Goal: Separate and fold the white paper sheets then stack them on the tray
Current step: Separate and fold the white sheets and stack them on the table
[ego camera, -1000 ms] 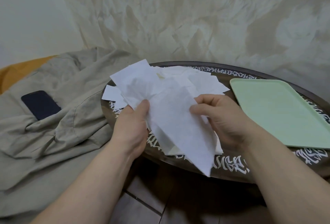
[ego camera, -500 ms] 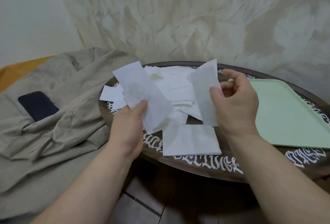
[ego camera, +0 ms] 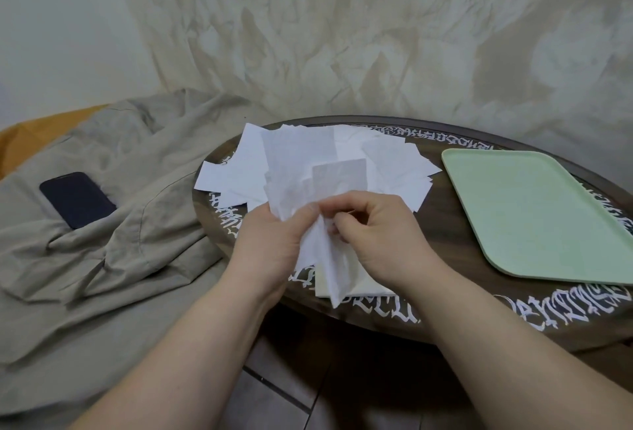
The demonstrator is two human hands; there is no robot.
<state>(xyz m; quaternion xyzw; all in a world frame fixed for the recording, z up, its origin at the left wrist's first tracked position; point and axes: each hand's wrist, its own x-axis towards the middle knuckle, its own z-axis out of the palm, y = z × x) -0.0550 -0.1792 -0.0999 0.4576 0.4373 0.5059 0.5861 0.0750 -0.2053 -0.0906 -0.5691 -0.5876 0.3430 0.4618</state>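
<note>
At the far left a dark phone (ego camera: pixel 77 199) is lying face down on a rumpled beige cloth (ego camera: pixel 113 241) that is draping over an orange cushion (ego camera: pixel 27 135) showing at its far edge. To the right of the cloth, a round dark table (ego camera: pixel 455 220) with white lettering around its rim is carrying a loose heap of white paper sheets (ego camera: pixel 387 162) on its far left part, the sheets overlapping at all angles. Above the near edge of that heap the left hand (ego camera: pixel 270 244) is gripping a crumpled bundle of thin sheets (ego camera: pixel 294 169), thumb pressing against the curled fingers with the paper caught between them, the bundle fanning upward and trailing a point downward. Touching it from the right, the right hand (ego camera: pixel 380 234) is pinching the same bundle at its gathered middle, fingers curled inward toward the left thumb. Under both hands a flat folded sheet (ego camera: pixel 356 279) is lying on the table near its front rim. Farther right, well apart from the paper, a pale green tray (ego camera: pixel 534 210) is resting flat on the table, its right corner running out of view.
</note>
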